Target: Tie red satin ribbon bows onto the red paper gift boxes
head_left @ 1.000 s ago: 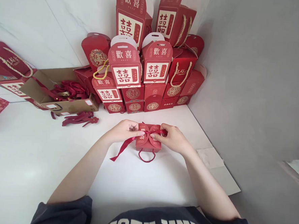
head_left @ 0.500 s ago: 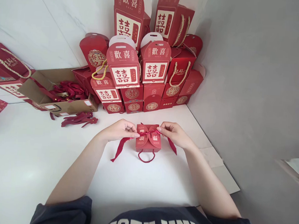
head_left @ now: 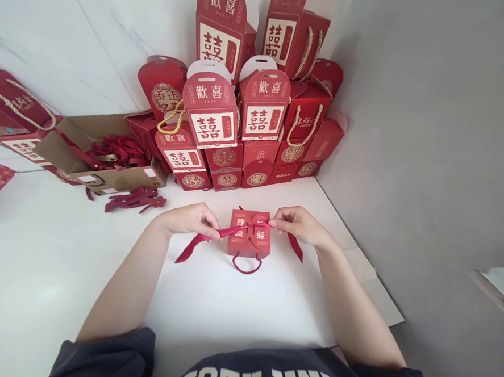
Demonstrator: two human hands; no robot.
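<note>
A small red gift box (head_left: 248, 247) with overlapping rounded flaps lies on the white table, its dark red cord handle (head_left: 247, 272) toward me. Across its top runs a red ribbon (head_left: 233, 231), crossed at the middle. My left hand (head_left: 198, 220) pinches the ribbon left of the box, and a loose tail hangs from the fingers to the table. Close to the box's right edge, my right hand (head_left: 296, 222) pinches the other side of the ribbon. Its loose end droops below that hand.
Stacked red gift boxes (head_left: 257, 160) stand along the back wall. At left, a cardboard box (head_left: 120, 181) holds bundled red ribbons, with more ribbons (head_left: 135, 199) lying before it. Red bags (head_left: 15, 106) sit farther left. A grey wall (head_left: 409, 135) borders the right side.
My left hand has moved left, away from the box, drawing the ribbon longer and straighter on that side. My right hand has shifted slightly right, still pinching.
</note>
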